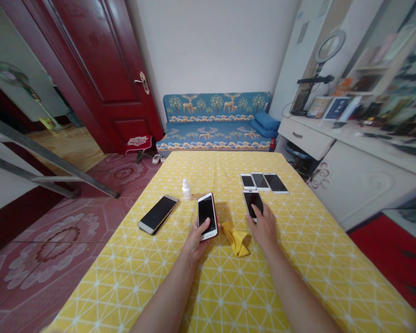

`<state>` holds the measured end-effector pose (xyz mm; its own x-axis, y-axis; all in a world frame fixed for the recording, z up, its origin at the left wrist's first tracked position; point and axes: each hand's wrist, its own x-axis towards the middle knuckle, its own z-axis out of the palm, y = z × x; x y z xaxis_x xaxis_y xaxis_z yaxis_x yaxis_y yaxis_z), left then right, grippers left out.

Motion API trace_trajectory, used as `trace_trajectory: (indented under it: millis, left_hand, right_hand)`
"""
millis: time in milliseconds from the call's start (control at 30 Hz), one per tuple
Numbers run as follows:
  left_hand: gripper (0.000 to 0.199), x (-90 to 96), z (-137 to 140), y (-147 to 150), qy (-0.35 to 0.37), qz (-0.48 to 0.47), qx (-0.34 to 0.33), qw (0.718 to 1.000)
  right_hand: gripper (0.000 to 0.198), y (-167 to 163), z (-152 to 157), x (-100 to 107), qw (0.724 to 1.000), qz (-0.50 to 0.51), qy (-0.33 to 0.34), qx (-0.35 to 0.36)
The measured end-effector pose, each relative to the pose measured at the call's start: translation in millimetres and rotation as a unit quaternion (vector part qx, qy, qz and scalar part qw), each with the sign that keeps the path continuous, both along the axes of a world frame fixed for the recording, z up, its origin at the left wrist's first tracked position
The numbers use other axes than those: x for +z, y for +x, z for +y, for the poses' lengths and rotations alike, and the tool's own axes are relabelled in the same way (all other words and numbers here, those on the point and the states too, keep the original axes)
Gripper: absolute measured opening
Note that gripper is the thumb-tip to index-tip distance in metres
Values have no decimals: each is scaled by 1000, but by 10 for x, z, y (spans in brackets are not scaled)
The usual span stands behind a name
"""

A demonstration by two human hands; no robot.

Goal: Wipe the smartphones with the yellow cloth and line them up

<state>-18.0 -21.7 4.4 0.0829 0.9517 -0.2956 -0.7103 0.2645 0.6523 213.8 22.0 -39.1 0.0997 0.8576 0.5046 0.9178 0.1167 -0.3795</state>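
My left hand holds a white-framed smartphone with a dark screen and a reddish edge, raised a little off the table, thumb resting on its lower screen. My right hand is at the lower end of another white smartphone lying on the table, thumb by its left edge, one finger over the screen and the others by its right side. Between the hands lies a crumpled yellow cloth. A small white bottle stands upright beyond my left hand. Left of it lies a larger smartphone.
Three white smartphones lie in a row beyond my right hand. A yellow patterned tablecloth covers the table. A blue sofa stands past the far edge, with a white cabinet to the right and a red stool at left.
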Motion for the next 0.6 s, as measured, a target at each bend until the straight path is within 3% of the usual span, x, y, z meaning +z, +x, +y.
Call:
trace_trajectory:
  millis: [333, 467, 533, 600]
  left_hand:
    - [38, 7, -14, 15, 21, 23, -14, 999]
    - [40, -2, -4, 18, 31, 17, -19, 999]
    - [40, -13, 6, 20, 30, 9, -12, 999]
    - [40, -23, 14, 21, 22, 0, -3, 1000]
  right_hand:
    - [43, -20, 39, -12, 1000, 6, 7, 2]
    - [47, -63, -23, 104, 998, 40, 46, 2]
    - [45, -114, -127, 217, 995, 61, 68, 45]
    - [40, -185, -280, 337, 986, 75, 35, 142]
